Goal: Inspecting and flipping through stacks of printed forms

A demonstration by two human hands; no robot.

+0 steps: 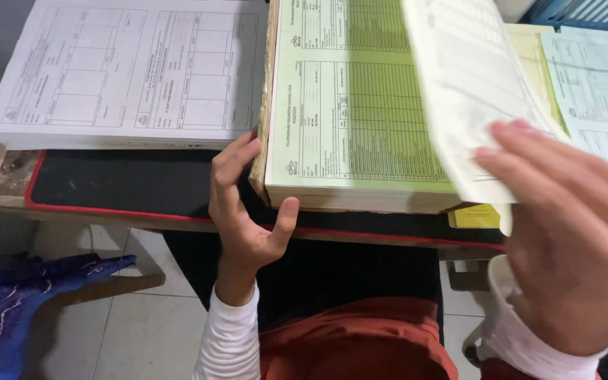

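1. Head view looks down on a thick pad (350,119) of green forms lying on the table (107,184), its near edge level with the table's front.
2. Left hand (242,211) cups the pad's near left corner – thumb against the front edge, fingers up the bound side – a grip that seems meant to keep the stack from sliding.
3. Right hand (564,246) is blurred; its fingers spread narrow under a pale sheet (469,84) lifted and curling off the pad, so the page bends rather than creases.
4. Paper looks thin and matte, printed with ruled tables; the pad's side shows a rough brownish binding.
5. White stack (131,70) lies squared up just left of the pad, more loose forms (596,91) to the right.
6. Black mat with a red rim covers the table; blue cloth (15,295) sits low on the left.
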